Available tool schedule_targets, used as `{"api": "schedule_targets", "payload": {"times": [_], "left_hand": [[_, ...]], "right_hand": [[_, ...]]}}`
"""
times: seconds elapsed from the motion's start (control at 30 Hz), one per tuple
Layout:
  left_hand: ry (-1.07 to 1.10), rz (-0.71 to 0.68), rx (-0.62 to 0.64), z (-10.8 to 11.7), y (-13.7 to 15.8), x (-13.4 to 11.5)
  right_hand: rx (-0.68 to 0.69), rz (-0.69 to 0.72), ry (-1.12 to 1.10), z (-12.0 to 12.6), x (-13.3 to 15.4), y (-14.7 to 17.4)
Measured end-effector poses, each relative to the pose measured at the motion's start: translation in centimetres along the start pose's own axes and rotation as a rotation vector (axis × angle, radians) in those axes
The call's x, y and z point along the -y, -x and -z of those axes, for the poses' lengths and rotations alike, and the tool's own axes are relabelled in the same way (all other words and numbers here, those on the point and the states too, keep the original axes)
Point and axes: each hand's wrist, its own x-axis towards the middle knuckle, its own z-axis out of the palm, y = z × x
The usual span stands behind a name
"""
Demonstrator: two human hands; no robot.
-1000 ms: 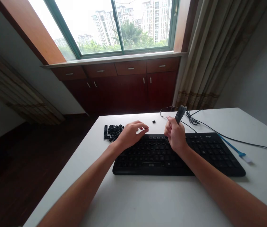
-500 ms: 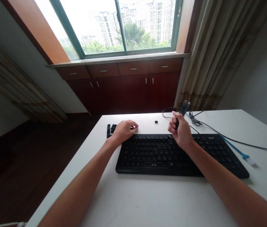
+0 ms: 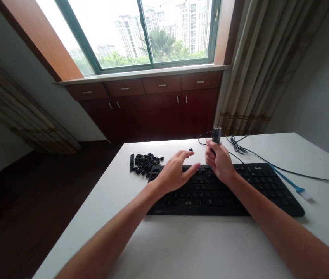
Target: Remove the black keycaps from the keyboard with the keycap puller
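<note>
So there's a black keyboard [image 3: 269,186] lying on a white table [image 3: 182,244], more or less in line with the far edge, with its left end over toward the table's left edge. The left hand [image 3: 176,172] is over the left part of it, near the keyboard's back side, thumb spread away from the index finger so there's a clear gap between the tips. Can't tell if the palm is touching the keys.

Just past those fingertips, toward the far edge of the table, sits a single loose keycap [image 3: 191,149]. Whether the index finger touches it, I can't say.

The right hand [image 3: 221,161] is above the keyboard's back side, fingers curled tight around a dark tool [image 3: 216,135] that sticks up out of the fist, shiny bits at the top end. Too small to make out what it is exactly.

Over by the table's far left corner there's a heap of black keycaps [image 3: 146,162], with a long black key [image 3: 132,162] at its left side. Toward the right edge, a blue brush [image 3: 299,190] lies beside the keyboard's right end, and a black cable [image 3: 289,169] runs from a bundle near the far edge out toward the right.
</note>
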Motion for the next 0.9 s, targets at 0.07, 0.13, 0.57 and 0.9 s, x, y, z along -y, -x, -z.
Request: {"api": "schedule_targets", "payload": {"times": [0.07,0.13,0.57,0.9], "left_hand": [[0.02,-0.04,0.078,-1.4,0.5,-1.6],[0.011,-0.077,0.124,-2.5,0.9,-2.4],[-0.048,-0.147,0.117,-4.4,2.0,-2.1],[0.025,-0.138,0.141,-3.8,2.2,-2.1]], "right_hand": [[0.01,-0.009,0.02,0.0,-0.2,0.1],[-0.043,-0.008,0.056,0.0,-0.4,0.2],[-0.311,0.171,0.21,-0.4,-2.3,0.6],[-0.18,0.167,0.247,1.3,-2.2,1.4]]}}
